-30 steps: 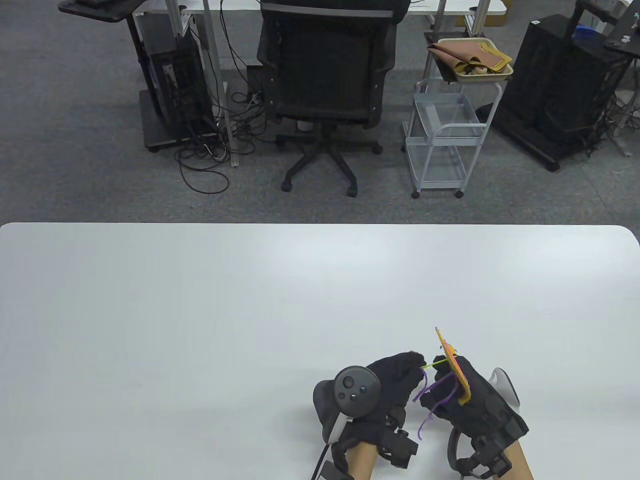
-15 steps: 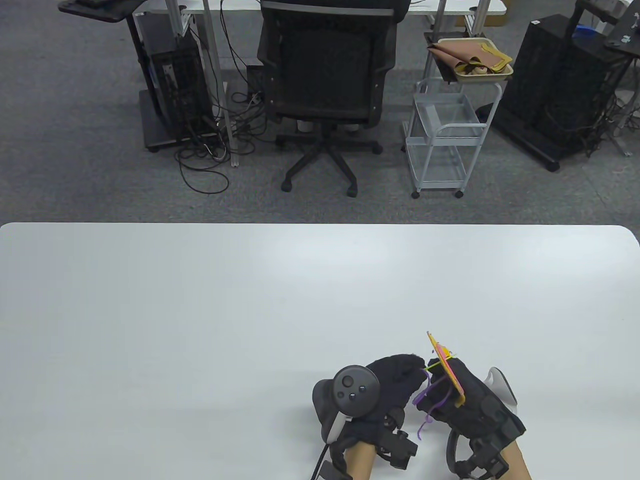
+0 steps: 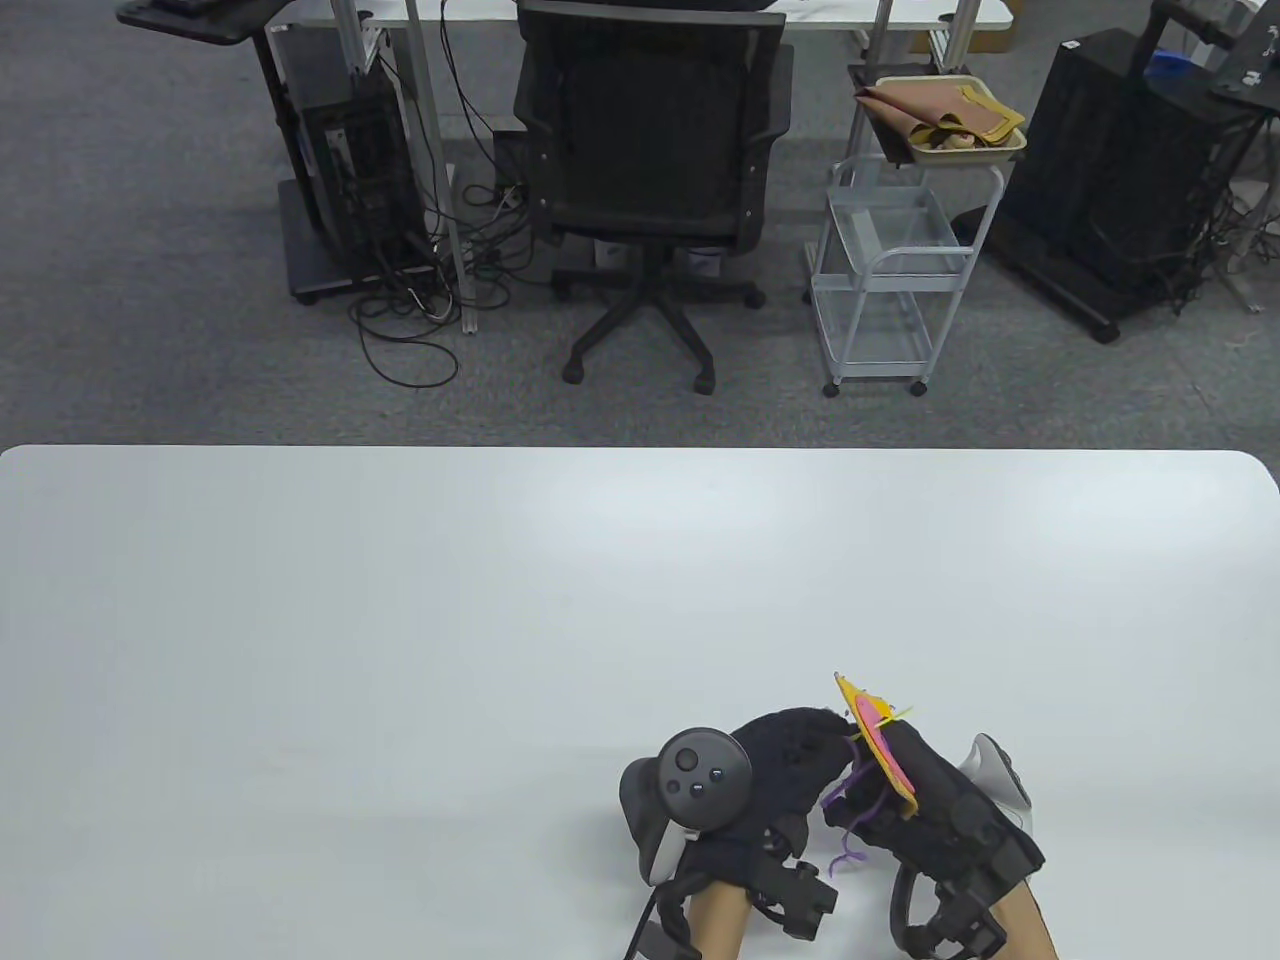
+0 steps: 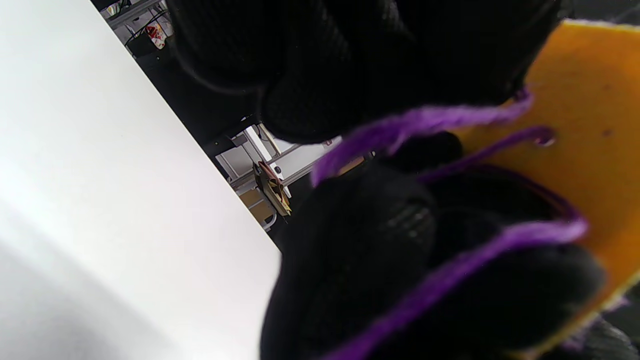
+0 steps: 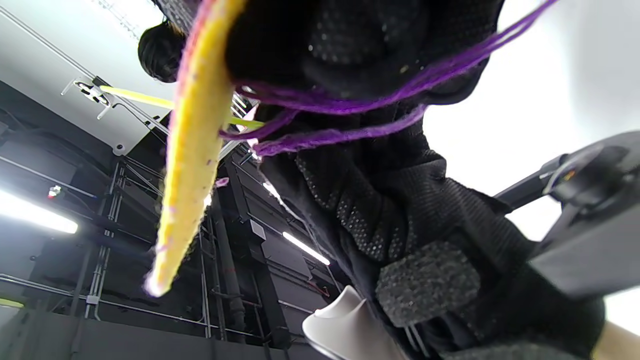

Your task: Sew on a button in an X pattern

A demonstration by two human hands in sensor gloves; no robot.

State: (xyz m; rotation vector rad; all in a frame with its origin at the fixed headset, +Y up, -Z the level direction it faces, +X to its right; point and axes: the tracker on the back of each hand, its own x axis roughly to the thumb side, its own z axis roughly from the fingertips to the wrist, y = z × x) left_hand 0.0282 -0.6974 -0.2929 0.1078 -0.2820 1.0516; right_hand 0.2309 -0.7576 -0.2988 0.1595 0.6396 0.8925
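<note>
Table view shows the right hand (image 3: 935, 800) gripping the yellow felt piece (image 3: 880, 745) on edge above the table (image 3: 400, 620), purple thread (image 3: 848, 800) trailing. The left hand (image 3: 790, 765), fingers closed, apparently drives the needle (image 5: 135, 97) through mid-stitch; next, pulling the thread taut.

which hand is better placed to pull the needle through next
Probably the left hand: its fingertips sit at the felt piece where the purple yarn trails. The right hand holds the felt upright, so it is occupied. The needle pokes out the far side.
</note>
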